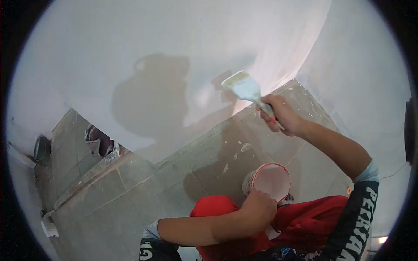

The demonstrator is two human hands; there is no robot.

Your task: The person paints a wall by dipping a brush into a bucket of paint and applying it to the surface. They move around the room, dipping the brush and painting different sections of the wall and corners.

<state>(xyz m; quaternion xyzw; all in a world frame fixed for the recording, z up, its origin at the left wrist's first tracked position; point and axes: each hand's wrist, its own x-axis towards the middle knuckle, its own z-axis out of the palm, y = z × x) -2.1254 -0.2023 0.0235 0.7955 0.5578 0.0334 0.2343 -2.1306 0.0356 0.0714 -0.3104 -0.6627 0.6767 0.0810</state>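
My right hand (282, 114) is closed around the handle of a wide flat paintbrush (244, 88). The brush points up and left, its bristle end close to the white wall (174, 26), where its shadow falls. Below it, my left hand (261, 208) grips the near rim of a paint bucket (247, 183). Pinkish-white paint (272, 182) shows inside, and the rim is reddish. The bucket's lower part is hidden by my hand and my red trousers (311, 217).
Grey floor tiles (148, 191) carry white paint splashes. The wall meets another wall at a corner on the right. At the left, a dark reddish cloth (100, 141) lies by a raised floor strip (87, 176), with a round dark container (42, 148) farther left.
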